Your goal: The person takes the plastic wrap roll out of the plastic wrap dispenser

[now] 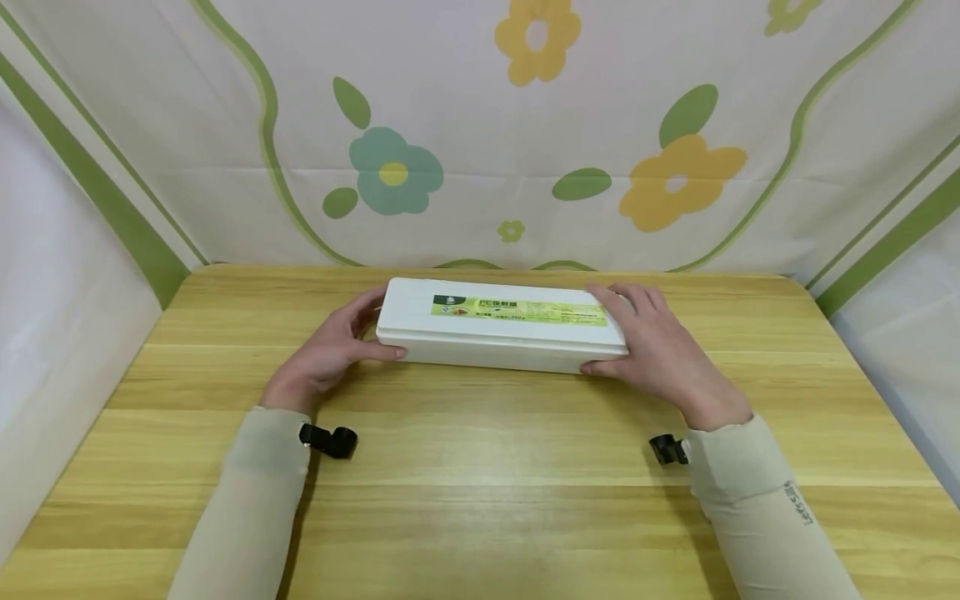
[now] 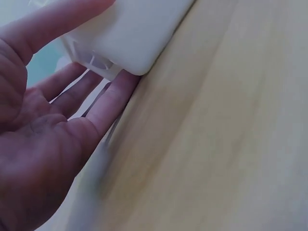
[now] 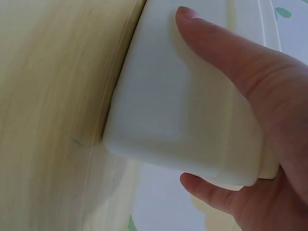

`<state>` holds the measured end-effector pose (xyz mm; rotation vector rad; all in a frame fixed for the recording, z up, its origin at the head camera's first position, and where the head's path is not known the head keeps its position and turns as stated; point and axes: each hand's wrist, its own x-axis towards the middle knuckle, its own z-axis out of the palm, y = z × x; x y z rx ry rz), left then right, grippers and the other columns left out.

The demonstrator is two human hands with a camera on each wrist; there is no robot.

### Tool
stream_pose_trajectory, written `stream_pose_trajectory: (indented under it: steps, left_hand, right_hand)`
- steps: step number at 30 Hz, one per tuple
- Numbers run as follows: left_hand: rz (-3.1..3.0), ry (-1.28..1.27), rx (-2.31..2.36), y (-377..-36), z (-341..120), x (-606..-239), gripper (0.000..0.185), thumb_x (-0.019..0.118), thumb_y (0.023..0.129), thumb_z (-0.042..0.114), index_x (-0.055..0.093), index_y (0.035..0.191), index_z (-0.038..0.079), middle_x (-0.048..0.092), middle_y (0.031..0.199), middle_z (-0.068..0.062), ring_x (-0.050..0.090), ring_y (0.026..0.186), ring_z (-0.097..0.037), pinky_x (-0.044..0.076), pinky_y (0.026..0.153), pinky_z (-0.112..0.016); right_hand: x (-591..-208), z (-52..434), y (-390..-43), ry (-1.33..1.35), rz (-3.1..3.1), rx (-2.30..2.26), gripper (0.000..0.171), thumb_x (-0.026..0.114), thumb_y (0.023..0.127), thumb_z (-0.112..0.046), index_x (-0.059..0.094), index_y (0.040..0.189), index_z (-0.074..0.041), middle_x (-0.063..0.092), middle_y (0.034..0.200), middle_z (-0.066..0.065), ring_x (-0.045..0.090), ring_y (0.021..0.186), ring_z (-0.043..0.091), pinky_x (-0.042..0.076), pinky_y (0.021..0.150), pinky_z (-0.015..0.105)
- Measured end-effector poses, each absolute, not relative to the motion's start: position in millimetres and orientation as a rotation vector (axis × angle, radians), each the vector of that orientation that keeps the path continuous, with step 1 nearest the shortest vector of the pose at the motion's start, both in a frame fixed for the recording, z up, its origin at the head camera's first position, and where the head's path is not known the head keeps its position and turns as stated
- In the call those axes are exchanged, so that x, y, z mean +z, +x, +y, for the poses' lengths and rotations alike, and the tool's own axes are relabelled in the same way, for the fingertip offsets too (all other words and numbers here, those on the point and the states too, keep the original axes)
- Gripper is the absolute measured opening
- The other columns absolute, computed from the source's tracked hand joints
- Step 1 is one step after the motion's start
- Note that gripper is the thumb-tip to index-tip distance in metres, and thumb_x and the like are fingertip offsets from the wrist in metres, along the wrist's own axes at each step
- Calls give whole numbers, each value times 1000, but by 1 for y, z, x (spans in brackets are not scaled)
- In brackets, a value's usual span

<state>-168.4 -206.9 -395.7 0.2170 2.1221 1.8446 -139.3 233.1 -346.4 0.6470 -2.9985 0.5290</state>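
A long white cling film box [image 1: 502,325] with a yellow-green label on its lid is near the back of the wooden table, its long side facing me. At its left end my left hand [image 1: 330,346] grips it, thumb on the front face and fingers round the end. In the left wrist view, a finger of the left hand [image 2: 57,130] reaches beneath the box's corner. My right hand [image 1: 660,354] holds the right end, thumb along the front and other fingers over the lid. The right wrist view shows that thumb [image 3: 226,48] flat against the white side.
The wooden table [image 1: 480,483] stretches toward me and to both sides. Behind it hangs a pale cloth [image 1: 465,100] printed with flowers and green lines. More cloth walls stand at left and right. Each sleeve carries a small black wrist camera [image 1: 330,440].
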Motion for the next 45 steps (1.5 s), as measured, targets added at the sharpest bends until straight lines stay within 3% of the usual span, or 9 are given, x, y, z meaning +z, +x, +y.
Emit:
stream_pose_trajectory:
  steps: [10,16,25,31,37,45]
  left_hand:
    - [2077,239,1869,-168,-215,-401,100,86,84,-4,38,169,19,42,169,-6,42,149,-24,38,119,-28]
    - [2055,253,1885,-170,-216,-406,100,85,84,-6,38,169,20,43,169,-4,43,149,-23,41,115,-22]
    - [2045,256,1893,-170,-216,-405,100,84,84,-6,37,169,18,42,169,-5,41,150,-25,37,120,-31]
    - [2044,256,1883,-170,-216,-405,100,84,84,-5,37,169,19,42,170,-5,40,151,-27,38,119,-30]
    - [2046,260,1890,-170,-216,-406,101,84,84,-5,37,169,20,42,170,-4,39,153,-27,36,122,-35]
    - [2036,258,1895,-171,-217,-406,101,85,83,-5,37,169,20,41,171,-4,39,154,-28,31,127,-44]
  right_hand:
    - [-349,233,-142,635,-2983,534,110,100,76,-34,39,166,-19,46,156,21,39,143,44,42,112,67]
    - [-351,234,-141,601,-2994,540,110,101,75,-34,39,166,-21,46,158,19,38,144,42,42,112,68]
    - [-351,233,-142,609,-2969,552,109,101,74,-35,42,165,-23,49,155,18,42,141,41,45,108,67]
    - [-341,223,-146,577,-2994,378,100,94,75,-51,49,159,-22,57,149,19,50,138,44,40,109,72]
    - [-333,190,-156,606,-3040,312,98,90,70,-56,54,155,-23,60,150,13,52,141,41,36,117,68]
    - [-332,136,-166,760,-3006,306,94,86,72,-51,53,157,-27,60,145,9,55,136,34,43,107,61]
